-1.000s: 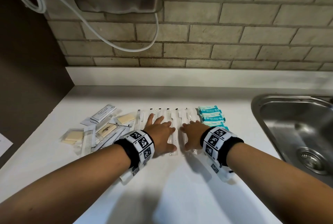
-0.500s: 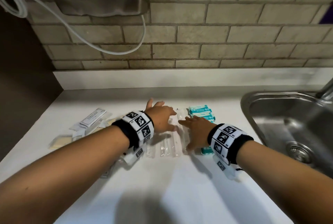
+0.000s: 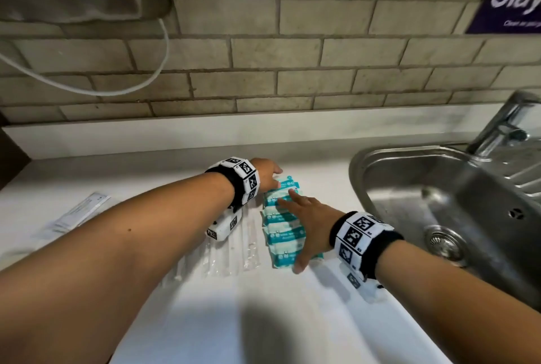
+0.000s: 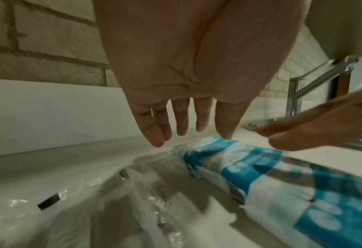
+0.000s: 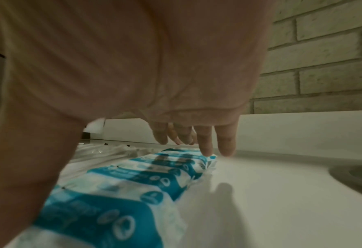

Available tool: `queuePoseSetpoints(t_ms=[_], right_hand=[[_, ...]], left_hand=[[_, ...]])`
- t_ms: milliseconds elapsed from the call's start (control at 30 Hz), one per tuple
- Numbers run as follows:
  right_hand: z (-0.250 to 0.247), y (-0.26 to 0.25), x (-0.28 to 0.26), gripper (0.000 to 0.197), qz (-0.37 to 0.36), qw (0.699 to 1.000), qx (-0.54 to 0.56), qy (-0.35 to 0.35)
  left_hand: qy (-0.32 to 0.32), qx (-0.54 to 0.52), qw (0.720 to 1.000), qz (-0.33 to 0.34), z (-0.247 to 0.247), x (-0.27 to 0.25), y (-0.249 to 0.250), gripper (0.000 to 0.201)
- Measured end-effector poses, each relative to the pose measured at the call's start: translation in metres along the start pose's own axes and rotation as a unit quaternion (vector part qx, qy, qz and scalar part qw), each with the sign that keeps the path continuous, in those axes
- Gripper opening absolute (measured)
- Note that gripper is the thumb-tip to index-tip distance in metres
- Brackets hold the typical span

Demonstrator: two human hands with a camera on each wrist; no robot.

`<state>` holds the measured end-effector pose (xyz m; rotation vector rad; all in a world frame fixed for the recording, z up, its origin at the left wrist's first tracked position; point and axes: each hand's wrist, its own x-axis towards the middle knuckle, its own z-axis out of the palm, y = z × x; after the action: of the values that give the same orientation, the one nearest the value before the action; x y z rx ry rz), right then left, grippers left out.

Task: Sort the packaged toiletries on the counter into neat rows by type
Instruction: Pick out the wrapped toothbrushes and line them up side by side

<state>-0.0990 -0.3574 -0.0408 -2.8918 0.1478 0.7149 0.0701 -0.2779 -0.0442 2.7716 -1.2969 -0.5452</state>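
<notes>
Your grip is loose on both sides: your right hand lies flat with straight fingers on the teal packets, lined up in a column at centre frame on the white tabletop. Your left hand, fingers extended, touches the column's far end. Clear wrapped sticks lie just left.

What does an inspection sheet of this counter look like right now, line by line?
Surface: white counter, shadowed near the camera.
Job's things: teal packets in one row; clear sleeves side by side left of it; a white sachet apart at far left.
Clutter: nothing seen.
Hands: left hand open at the row's far end; right hand open, flat over the row.
Cables: white cable sagging on the wall.
Surroundings: brick wall, steel sink, tap, purple sign.
</notes>
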Motion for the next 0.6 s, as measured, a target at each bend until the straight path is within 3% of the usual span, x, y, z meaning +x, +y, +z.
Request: queuePoseSetpoints(t_ms=[133, 267, 600], right_hand=[[0.0, 0.003, 0.005, 0.121, -0.027, 0.999, -0.03, -0.017], [0.001, 0.004, 0.009, 0.116, -0.039, 0.998, -0.04, 0.007], [0.003, 0.01, 0.005, 0.113, -0.053, 0.997, -0.042, 0.03]], left_hand=[[-0.033, -0.005, 0.999, -0.012, 0.007, 0.017, 0.003, 0.056], [-0.058, -0.044, 0.997, -0.015, 0.008, 0.024, 0.005, 0.046], [-0.061, -0.072, 0.996, -0.007, 0.006, 0.021, 0.012, 0.042]])
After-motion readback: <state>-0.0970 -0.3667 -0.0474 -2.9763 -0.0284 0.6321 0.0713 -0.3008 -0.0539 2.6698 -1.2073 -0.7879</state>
